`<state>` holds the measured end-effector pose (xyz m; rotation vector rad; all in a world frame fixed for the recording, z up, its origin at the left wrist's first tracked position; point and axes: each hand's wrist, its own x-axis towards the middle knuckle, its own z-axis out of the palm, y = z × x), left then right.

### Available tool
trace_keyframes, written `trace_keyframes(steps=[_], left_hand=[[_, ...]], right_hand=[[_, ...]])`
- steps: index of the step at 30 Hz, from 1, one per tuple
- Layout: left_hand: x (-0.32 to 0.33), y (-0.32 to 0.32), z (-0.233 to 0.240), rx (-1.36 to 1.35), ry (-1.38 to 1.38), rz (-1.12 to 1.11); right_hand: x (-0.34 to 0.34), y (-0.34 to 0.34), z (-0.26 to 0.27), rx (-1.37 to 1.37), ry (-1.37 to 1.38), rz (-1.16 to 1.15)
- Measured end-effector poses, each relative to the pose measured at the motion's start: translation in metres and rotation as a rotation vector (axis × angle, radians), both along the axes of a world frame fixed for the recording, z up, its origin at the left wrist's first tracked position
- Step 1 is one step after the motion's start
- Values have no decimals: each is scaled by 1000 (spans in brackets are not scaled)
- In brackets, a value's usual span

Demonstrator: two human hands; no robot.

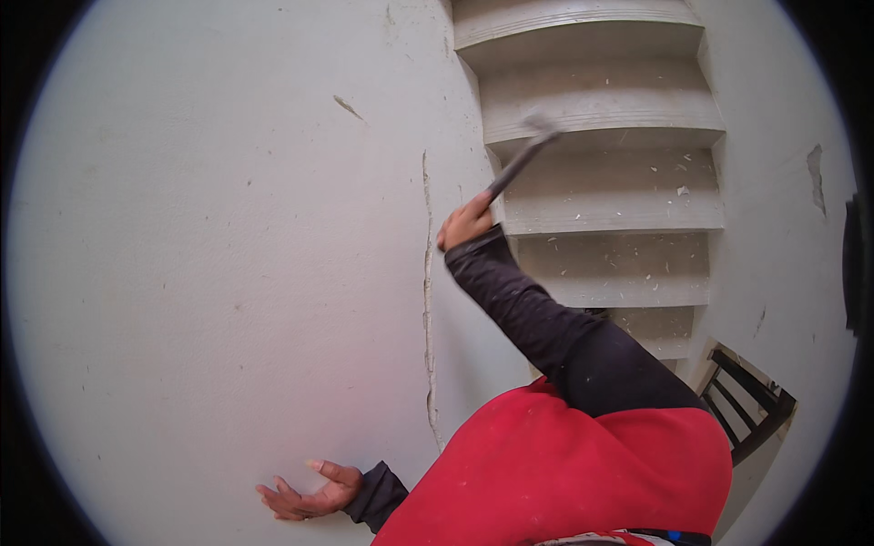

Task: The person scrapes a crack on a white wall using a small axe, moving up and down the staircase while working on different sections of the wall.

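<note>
My right hand (468,224) grips the handle of a hammer (517,168), whose head is motion-blurred in front of the stairs. It is beside a long, rough-edged crack or groove (428,293) running down the white plastered wall (239,286). Lower left, my left hand (314,493) has its fingers apart and holds nothing. I cannot tell whether it touches the wall. Dark sleeves cover both arms, and my red shirt hides the groove's lower end.
Pale stairs (608,181) with scattered white chips run alongside the wall. A dark slatted frame, perhaps a railing or chair back (748,403), shows at lower right. The right wall has a chipped patch (816,179); a dark object (852,266) sits at the right rim.
</note>
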<state>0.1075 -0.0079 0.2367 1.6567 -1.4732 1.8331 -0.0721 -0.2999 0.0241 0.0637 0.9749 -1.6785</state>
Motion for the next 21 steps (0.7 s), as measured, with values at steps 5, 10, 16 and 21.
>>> trace_keyframes(steps=[5, 10, 16, 21], left_hand=[[0, 0, 0, 22, 4, 18], [-2, -3, 0, -6, 24, -46], [-9, -4, 0, -20, 63, -46], [-9, -5, 0, -30, 63, -68]], right_hand=[[18, 22, -28, 141, -117, 645], [-17, 5, -41, -92, -316, 256], [31, 11, -36, 118, 234, 394], [27, 35, -37, 146, -66, 655]])
